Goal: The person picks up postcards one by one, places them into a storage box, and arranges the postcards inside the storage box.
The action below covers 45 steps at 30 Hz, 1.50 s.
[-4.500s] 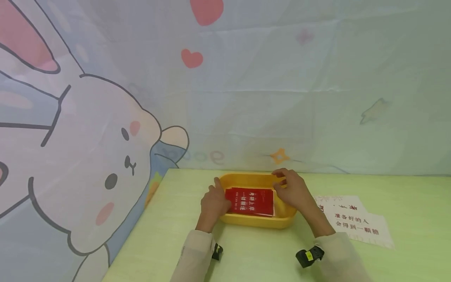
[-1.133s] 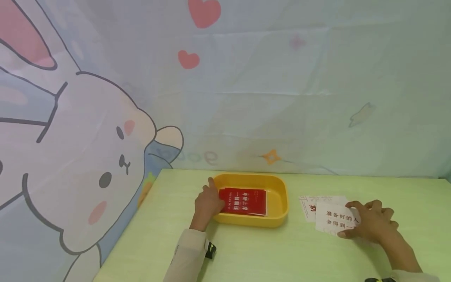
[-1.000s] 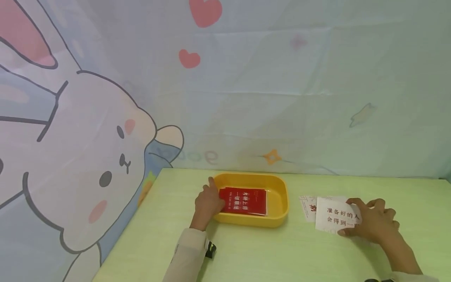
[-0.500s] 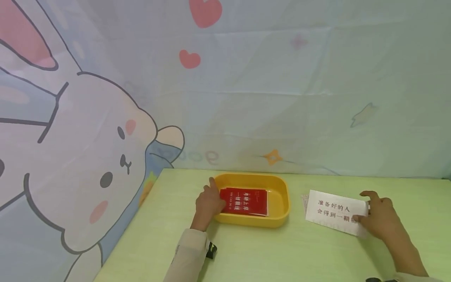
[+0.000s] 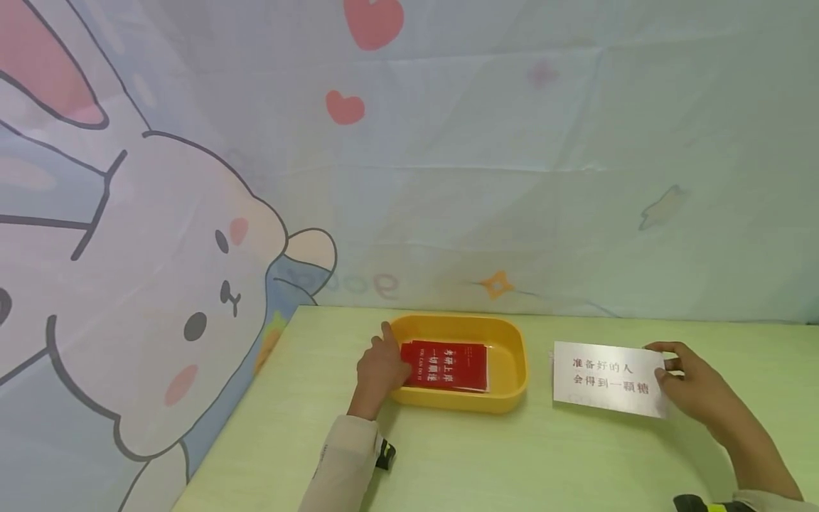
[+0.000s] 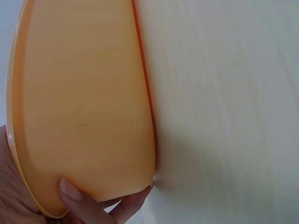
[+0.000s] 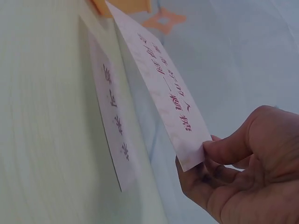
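Observation:
My left hand (image 5: 382, 370) grips the left end of a yellow plastic tray (image 5: 505, 404); the left wrist view shows fingers curled round the tray's wall (image 6: 84, 116). Red printed cards (image 5: 448, 366) lie stacked in the tray's left part. My right hand (image 5: 694, 387) pinches the right edge of a white card (image 5: 608, 398) with red Chinese characters, between thumb and fingers. That card is raised above the table, as the right wrist view shows. Beneath it a second white card (image 7: 112, 116) lies flat on the table, almost wholly hidden from the head view.
The pale green table (image 5: 486, 462) ends at the back against a hanging cloth (image 5: 461, 199) printed with a rabbit and hearts. Black camera straps sit at both wrists, the right one (image 5: 704, 503) at the bottom edge.
My right hand left the tray's right side, reached the white cards and lifted the upper one off the table. My left hand has stayed at the tray's left end.

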Available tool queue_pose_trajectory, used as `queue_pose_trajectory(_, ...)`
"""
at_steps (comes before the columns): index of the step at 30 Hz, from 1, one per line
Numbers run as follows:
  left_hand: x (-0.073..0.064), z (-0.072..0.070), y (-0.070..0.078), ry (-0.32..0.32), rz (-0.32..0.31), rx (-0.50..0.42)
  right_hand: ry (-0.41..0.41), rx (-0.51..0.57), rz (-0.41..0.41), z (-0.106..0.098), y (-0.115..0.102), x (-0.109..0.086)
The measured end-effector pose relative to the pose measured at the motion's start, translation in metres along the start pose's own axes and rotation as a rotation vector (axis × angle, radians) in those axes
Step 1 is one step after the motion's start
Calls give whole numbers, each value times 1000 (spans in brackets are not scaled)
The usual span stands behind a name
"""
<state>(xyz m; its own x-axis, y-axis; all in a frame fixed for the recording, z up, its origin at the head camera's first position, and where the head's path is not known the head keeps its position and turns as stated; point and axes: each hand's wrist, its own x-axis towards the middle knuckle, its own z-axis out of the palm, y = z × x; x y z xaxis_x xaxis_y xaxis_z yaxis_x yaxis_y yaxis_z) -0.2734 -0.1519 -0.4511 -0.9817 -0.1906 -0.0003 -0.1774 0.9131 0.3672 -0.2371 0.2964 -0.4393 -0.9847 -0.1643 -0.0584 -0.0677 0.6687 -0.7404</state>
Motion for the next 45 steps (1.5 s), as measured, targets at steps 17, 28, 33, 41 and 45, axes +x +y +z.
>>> queue_pose_trajectory(17,0,-1,1,2,2,8,-16,218,35,7,-22,12)
queue_pose_trajectory(28,1,-4,2,2,2,-3,-34,262,18,31,-52,26)
queue_pose_trajectory(33,-2,-6,3,-3,-3,1,-50,294,2,44,-69,31)
queue_pose_trajectory(41,-4,-7,4,-4,-2,-11,-85,342,0,65,-93,36)
queue_pose_trajectory(45,-4,-5,4,-10,-6,-12,-106,342,-21,74,-102,37)
